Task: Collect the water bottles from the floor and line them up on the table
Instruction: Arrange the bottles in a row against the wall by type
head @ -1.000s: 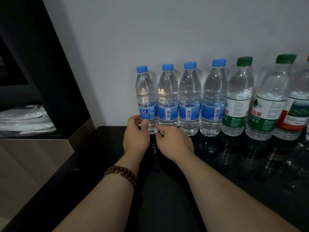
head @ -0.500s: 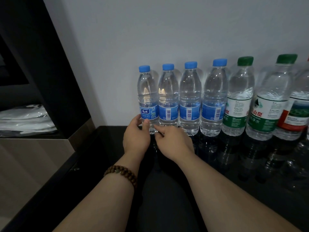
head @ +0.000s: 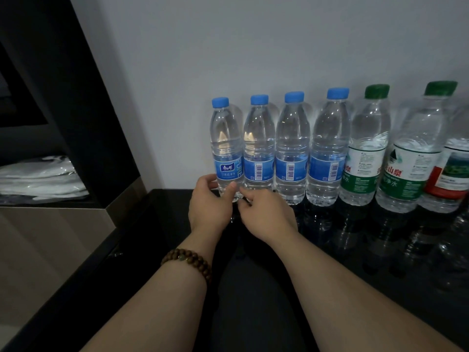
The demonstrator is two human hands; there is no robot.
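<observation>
Several water bottles stand upright in a row against the white wall on the glossy black table [head: 380,262]. The leftmost blue-capped bottle [head: 225,141] has my left hand [head: 209,201] curled around its base, thumb on the front. My right hand [head: 266,212] touches the same base from the right with its fingertips, in front of the second blue-capped bottle [head: 258,143]. Two more blue-capped bottles [head: 291,146] follow, then two green-capped bottles [head: 368,143] and a red-labelled bottle [head: 454,171] at the right edge.
A dark cabinet panel [head: 76,97] rises at the left, with white folded plastic [head: 38,179] on a shelf inside. A beige surface [head: 50,250] lies below it beside the table's left edge. A wooden bead bracelet [head: 187,260] is on my left wrist.
The leftmost bottle has slid right and now touches the second bottle; both hands stayed at its base, shifting slightly with it.
</observation>
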